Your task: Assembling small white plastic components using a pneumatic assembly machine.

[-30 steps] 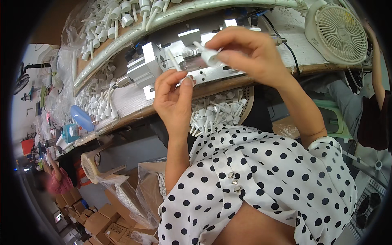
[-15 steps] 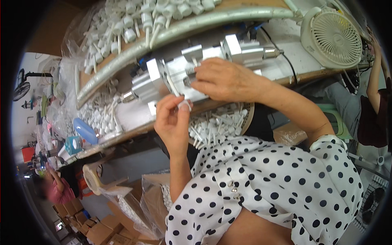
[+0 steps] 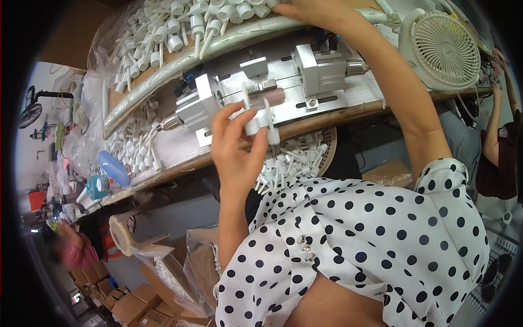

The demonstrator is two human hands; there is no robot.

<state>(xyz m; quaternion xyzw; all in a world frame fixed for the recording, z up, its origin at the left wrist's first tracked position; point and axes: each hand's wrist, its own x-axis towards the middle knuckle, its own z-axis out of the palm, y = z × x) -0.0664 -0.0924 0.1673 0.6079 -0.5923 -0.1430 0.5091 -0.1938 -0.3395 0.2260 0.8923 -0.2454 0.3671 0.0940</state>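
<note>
My left hand (image 3: 234, 139) is closed in front of a silver metal fixture (image 3: 261, 70), its fingers around a white plastic stemmed cap (image 3: 254, 126). Another white piece (image 3: 269, 117), smeared by motion, shows at the fingertips; I cannot tell whether it is gripped or loose. My right hand (image 3: 313, 12) reaches over the fixture to the right end of a heap of white stemmed caps (image 3: 163, 35). The top of the picture cuts this hand off, so its grip is hidden. In the fixture's middle a pinkish bar (image 3: 268, 98) lies uncovered.
A round basket (image 3: 330, 143) of similar caps stands below the bench edge. A wrapped rail (image 3: 229, 46) borders the heap. More caps (image 3: 136, 146) lie left of the fixture, near a blue oval object (image 3: 113, 168). A white fan (image 3: 444, 49) stands right. Two people are farther off.
My right hand has left the fixture's middle and moved up and away to the heap. My left hand has moved slightly right, with white pieces now blurred at its fingers.
</note>
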